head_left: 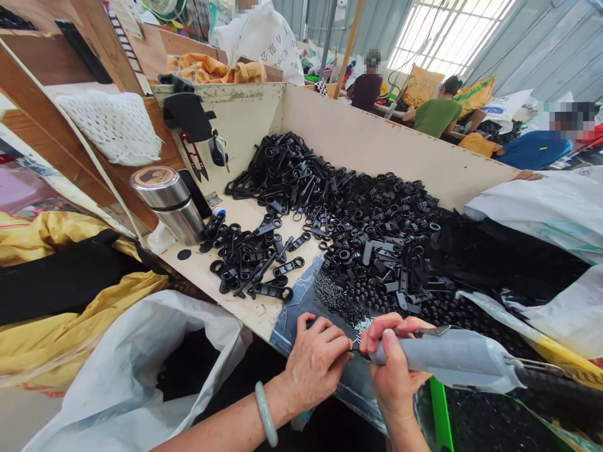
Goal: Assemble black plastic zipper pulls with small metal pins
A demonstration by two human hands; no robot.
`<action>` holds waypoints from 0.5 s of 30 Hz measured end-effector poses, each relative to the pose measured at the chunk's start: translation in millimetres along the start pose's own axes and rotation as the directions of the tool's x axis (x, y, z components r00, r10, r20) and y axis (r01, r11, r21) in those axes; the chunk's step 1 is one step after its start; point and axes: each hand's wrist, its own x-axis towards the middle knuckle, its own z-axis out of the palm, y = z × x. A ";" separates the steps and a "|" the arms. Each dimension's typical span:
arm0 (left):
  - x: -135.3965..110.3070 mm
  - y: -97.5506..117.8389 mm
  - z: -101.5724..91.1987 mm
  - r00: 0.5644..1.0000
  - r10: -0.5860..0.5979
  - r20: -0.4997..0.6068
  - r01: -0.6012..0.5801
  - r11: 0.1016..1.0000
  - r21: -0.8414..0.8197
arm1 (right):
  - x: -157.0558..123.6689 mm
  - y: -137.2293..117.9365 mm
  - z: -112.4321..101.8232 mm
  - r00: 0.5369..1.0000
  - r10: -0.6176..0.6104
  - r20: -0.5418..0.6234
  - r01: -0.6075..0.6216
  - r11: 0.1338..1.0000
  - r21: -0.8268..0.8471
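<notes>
My right hand (393,364) is wrapped round a grey tape-covered power tool (452,358) whose tip points left toward my left hand. My left hand (318,358), with a pale green bangle on its wrist, has its fingers curled and pinched at the tool's tip; what it holds is too small to make out. Both hands sit at the near edge of a cream work tray (367,141). Just beyond them lie a pile of small metal pins (336,301), black beads (377,295), and heaps of black plastic tabs (249,263) and rings (381,213).
A steel flask (169,204) lies at the tray's left edge beside thread snips (195,157). White plastic bags (136,370) gape at lower left and right (541,213). Yellow and black cloth (61,282) lies on the left. Other people sit at benches behind the tray.
</notes>
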 end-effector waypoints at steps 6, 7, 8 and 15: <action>-1.2 -0.5 0.2 1.000 -0.005 0.004 0.005 1.000 -0.007 | -4.1 6.7 -5.6 0.999 0.025 0.040 -0.024 0.999 -0.039; -1.5 -0.4 0.3 1.000 -0.006 0.006 0.007 1.000 -0.004 | -5.4 8.8 -7.3 0.998 0.030 0.055 -0.026 0.998 -0.063; -1.7 -0.3 0.4 1.000 -0.007 0.007 0.007 1.000 0.003 | -6.7 11.1 -9.0 0.997 0.033 0.072 -0.026 0.995 -0.097; -1.5 -1.9 -1.7 0.999 0.029 0.040 -0.031 0.997 0.066 | -5.4 22.1 -8.9 0.991 0.054 0.120 -0.029 0.979 -0.201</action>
